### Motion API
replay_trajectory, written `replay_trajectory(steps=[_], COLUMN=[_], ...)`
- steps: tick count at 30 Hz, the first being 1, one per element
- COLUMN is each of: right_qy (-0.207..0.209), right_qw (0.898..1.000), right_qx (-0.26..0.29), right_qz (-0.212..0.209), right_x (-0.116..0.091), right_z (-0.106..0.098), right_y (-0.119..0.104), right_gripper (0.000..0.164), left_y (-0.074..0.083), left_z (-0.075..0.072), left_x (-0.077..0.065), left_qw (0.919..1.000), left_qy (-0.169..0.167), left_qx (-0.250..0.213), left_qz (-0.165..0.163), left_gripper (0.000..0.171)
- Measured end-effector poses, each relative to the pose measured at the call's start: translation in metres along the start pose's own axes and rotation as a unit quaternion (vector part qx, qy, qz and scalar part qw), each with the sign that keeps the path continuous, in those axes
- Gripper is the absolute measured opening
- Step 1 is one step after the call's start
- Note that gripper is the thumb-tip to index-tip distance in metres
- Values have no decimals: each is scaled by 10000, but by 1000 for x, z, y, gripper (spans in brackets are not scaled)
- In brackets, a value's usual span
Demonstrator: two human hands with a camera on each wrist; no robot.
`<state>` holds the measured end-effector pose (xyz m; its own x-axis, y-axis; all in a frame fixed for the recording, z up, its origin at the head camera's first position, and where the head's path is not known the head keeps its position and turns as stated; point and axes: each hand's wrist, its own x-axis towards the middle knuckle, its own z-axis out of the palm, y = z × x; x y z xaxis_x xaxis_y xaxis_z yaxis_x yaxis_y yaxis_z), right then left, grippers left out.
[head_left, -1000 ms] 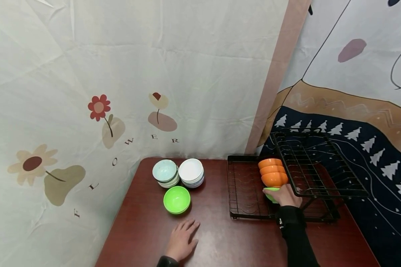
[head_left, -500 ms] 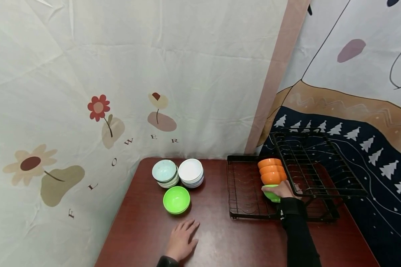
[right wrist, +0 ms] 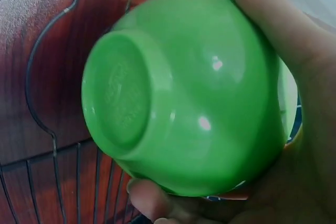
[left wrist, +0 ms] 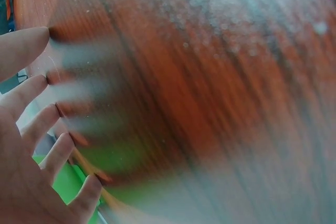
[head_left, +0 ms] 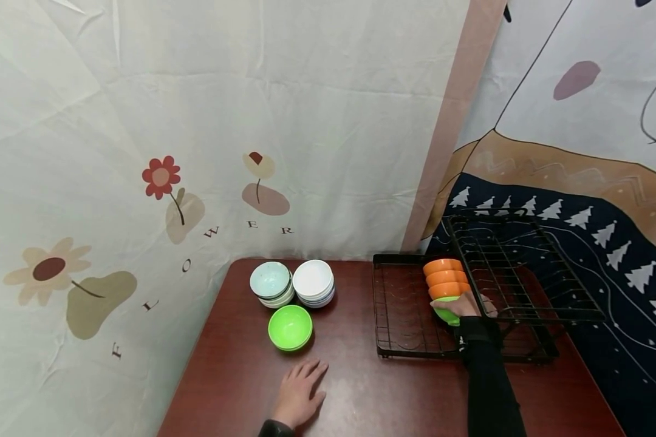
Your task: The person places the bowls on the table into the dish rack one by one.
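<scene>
My right hand (head_left: 467, 304) grips a green bowl (right wrist: 205, 93) by its rim, thumb on one side and fingers on the other. The bowl is tipped on its side in the lower tier of a black wire dish rack (head_left: 410, 349), its foot facing the wrist camera. Just behind it, several orange bowls (head_left: 447, 277) lean in a row. My left hand (head_left: 299, 391) rests on the brown table with fingers spread, their tips on the surface in the left wrist view. Closest to it is a green bowl stack (head_left: 290, 328), standing upright.
Behind the green stack stand a pale blue bowl stack (head_left: 270, 280) and a white bowl stack (head_left: 313, 279). The rack's raised upper tier (head_left: 519, 267) overhangs the right side of the lower one. Patterned cloth (head_left: 328, 121) hangs along the table's back edge.
The green bowl in my right hand has tilted further over and shifted slightly back toward the orange bowls. My left hand has stayed in place.
</scene>
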<state>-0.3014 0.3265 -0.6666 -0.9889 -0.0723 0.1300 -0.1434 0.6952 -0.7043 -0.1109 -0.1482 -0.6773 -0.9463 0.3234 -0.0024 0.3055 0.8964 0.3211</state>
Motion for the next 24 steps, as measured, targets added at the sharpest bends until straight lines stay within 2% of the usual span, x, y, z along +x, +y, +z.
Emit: replay_trajectory(steps=[2, 7, 10, 12, 19, 24], right_qy=[47, 146, 162, 110, 165, 238], right_qw=[9998, 9958, 9909, 9899, 9924, 9914], right_qx=[127, 557, 975, 1084, 1135, 974], right_qz=[117, 714, 917, 902, 444, 842], right_x=[-2, -15, -20, -22, -25, -29], right_z=[-2, -10, -13, -14, -8, -14], right_y=[-5, -38, -53, -56, -48, -62], right_gripper=[120, 121, 123, 125, 121, 120], left_y=[1, 4, 3, 3, 3, 3], left_z=[-2, -6, -6, -6, -3, -4], left_x=[0, -1, -1, -1, -3, -3], left_qw=[10000, 10000, 10000, 10000, 9998, 10000], left_qy=[32, 50, 11, 8, 189, 75], left_qx=[12, 8, -12, -28, -43, -51], left_qz=[8, 9, 0, 2, 97, 35], left_gripper=[56, 57, 57, 57, 56, 56])
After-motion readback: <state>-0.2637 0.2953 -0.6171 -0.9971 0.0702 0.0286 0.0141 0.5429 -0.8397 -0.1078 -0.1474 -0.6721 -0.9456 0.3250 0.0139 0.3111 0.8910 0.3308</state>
